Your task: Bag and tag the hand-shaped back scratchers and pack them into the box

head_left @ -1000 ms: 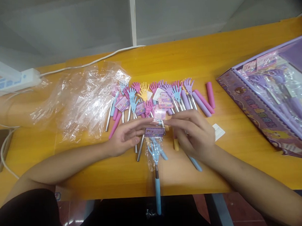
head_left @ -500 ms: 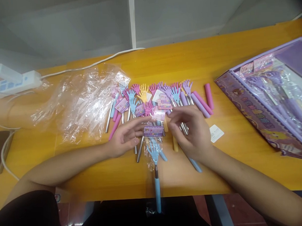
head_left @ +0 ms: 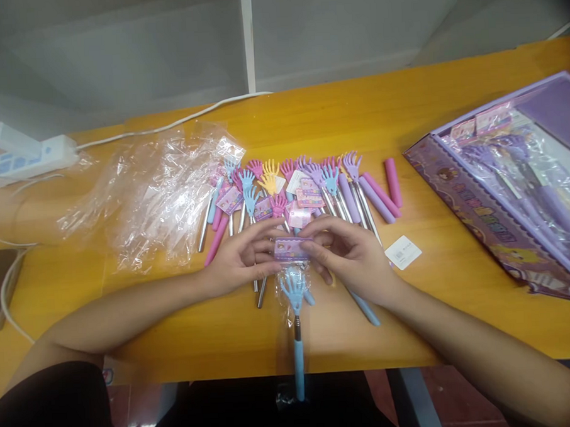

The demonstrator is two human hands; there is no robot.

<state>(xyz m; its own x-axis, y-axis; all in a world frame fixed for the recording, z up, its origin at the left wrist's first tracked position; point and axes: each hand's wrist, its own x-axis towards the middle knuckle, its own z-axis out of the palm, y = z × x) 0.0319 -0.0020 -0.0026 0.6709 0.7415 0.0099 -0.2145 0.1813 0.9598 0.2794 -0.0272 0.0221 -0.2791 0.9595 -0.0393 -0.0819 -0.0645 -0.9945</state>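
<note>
A purple printed header card tops a clear plastic bag holding a light-blue back scratcher. Its hand-shaped head points away from me, and its handle hangs past the table's front edge. My left hand is closed at the card's left edge, thumb below and fingers above. On the right edge, my right hand pinches the card with its thumb on the printed face. Just beyond my hands lies a pile of back scratchers in pink, blue, yellow and purple, several with printed cards; my hands hide part of it.
Clear plastic bags are heaped left of the pile. A purple display box with bagged back scratchers stands at right. A white tag lies near my right wrist. A power strip with a white cable sits at far left.
My right hand has moved left and down onto the header card, and its thumb now presses the card. My left hand has closed in on the left edge. The white tag shows more fully.
</note>
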